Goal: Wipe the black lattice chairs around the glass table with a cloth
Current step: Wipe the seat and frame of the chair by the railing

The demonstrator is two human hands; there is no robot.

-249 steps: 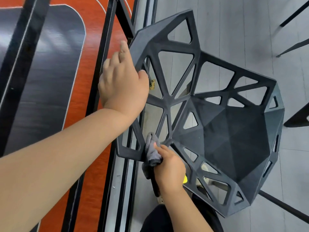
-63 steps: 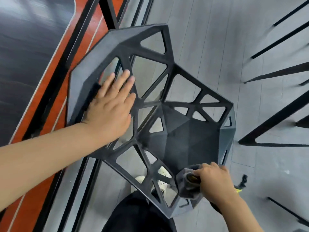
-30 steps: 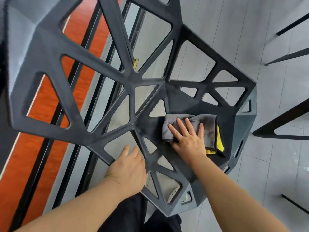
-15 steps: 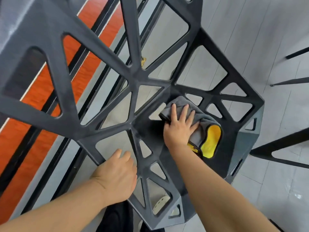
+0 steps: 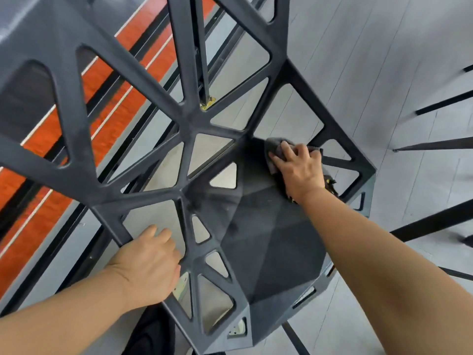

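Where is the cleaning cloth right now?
In the head view, the grey cloth is right of centre, pressed flat under the right hand on the seat of the black lattice chair, at its far edge beside the open struts.

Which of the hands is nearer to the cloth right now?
Right. The right hand presses flat on the cloth at the far side of the chair seat. The left hand grips a lattice strut on its near-left edge, well apart from the cloth.

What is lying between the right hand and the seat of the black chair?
The head view shows a grey cloth there. The right hand presses it flat against the seat of the black chair.
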